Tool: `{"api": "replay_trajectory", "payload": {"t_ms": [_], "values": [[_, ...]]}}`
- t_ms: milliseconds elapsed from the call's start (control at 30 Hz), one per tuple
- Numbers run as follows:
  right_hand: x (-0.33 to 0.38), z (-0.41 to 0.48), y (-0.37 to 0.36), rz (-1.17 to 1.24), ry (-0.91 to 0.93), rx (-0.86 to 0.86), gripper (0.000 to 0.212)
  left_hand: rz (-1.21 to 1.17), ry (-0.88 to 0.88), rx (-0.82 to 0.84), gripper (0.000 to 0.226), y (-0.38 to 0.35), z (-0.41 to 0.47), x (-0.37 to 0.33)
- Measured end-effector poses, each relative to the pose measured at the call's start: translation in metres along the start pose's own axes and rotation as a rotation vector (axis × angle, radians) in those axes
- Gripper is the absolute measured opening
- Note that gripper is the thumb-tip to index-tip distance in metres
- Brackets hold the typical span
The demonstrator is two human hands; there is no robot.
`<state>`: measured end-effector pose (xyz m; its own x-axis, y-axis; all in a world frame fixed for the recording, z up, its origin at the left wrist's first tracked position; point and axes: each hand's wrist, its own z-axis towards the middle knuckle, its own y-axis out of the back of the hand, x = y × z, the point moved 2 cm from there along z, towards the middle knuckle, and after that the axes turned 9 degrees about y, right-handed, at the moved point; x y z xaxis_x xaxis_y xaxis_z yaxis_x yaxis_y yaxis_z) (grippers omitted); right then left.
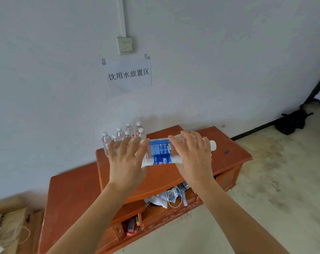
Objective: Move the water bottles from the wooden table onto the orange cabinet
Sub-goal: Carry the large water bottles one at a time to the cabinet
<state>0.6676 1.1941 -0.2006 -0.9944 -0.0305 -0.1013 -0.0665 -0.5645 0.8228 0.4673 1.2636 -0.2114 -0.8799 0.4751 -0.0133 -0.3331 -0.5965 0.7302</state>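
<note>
Near left: flattened cardboard (7, 226) on the floor, beside the low left section of the orange cabinet (228, 149). Cabinet front has an open drawer (170, 197) stuffed with crumpled paper, white cable and small junk; more small compartments below it, contents too blurred to tell. Both forearms reach in from the near edge. Left hand (127, 158): fingers straight and spread apart, laid over the base end of the big bottle (160, 153), thumb hidden. Right hand (192, 153): fingers spread and near straight, laid over the neck end, thumb hidden too. Not wrapped around on either side as far as visible; the bottle sits between the two palms. It lies horizontal, blue label in the gap between the hands, white cap sticking out right of the right hand. It's over the middle of the cabinet top; can't tell if it touches the top or is just above it. Small bottles (122, 136): about seven, upright, white caps, clustered on the far left corner of the cabinet top against the wall, just beyond the left fingertips. Wall behind: paper sign (129, 74) with printed characters, switch box (125, 45) just above it. Far right on the floor: black bag (293, 121) by the wall.
</note>
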Motion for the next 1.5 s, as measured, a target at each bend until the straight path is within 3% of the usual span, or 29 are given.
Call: {"api": "replay_trajectory", "payload": {"t_ms": [300,433,500,600,667,767,833,867,1100,1267,1367,1500], "values": [[-0.081,0.096,-0.104,0.018,-0.057,0.023,0.086,-0.025,-0.038,0.028,0.076,-0.132,0.108,0.000],[-0.118,0.133,-0.150,0.082,-0.089,0.047,0.093,-0.012,-0.005,0.057,0.076,-0.184,0.147,-0.010],[-0.153,0.152,-0.178,0.203,-0.211,0.067,0.106,-0.009,0.027,0.099,0.077,-0.218,0.172,-0.020],[-0.201,0.170,-0.217,0.549,-0.431,0.121,0.134,0.003,0.098,0.203,0.082,-0.258,0.197,-0.032],[-0.224,0.181,-0.241,0.888,-0.633,0.130,0.140,-0.003,0.188,0.251,0.081,-0.279,0.205,-0.036],[-0.244,0.181,-0.279,1.565,-1.020,0.131,0.129,-0.030,0.284,0.344,0.079,-0.305,0.202,-0.041],[-0.247,0.181,-0.303,1.963,-1.074,0.203,0.110,-0.040,0.277,0.398,0.078,-0.322,0.199,-0.042],[-0.246,0.180,-0.309,2.042,-1.044,0.223,0.103,-0.058,0.258,0.421,0.077,-0.329,0.196,-0.043],[-0.239,0.178,-0.338,1.619,-1.138,0.012,0.055,-0.235,0.251,0.621,0.088,-0.383,0.176,-0.046],[-0.220,0.198,-0.354,1.256,-1.050,-0.044,0.080,-0.305,0.298,0.820,0.082,-0.417,0.166,-0.023],[-0.205,0.215,-0.364,1.053,-0.917,0.033,0.077,-0.140,0.312,0.862,0.069,-0.421,0.161,-0.004],[-0.184,0.230,-0.385,1.004,-0.834,0.149,0.079,0.092,0.433,0.927,0.081,-0.417,0.135,0.030]]}}
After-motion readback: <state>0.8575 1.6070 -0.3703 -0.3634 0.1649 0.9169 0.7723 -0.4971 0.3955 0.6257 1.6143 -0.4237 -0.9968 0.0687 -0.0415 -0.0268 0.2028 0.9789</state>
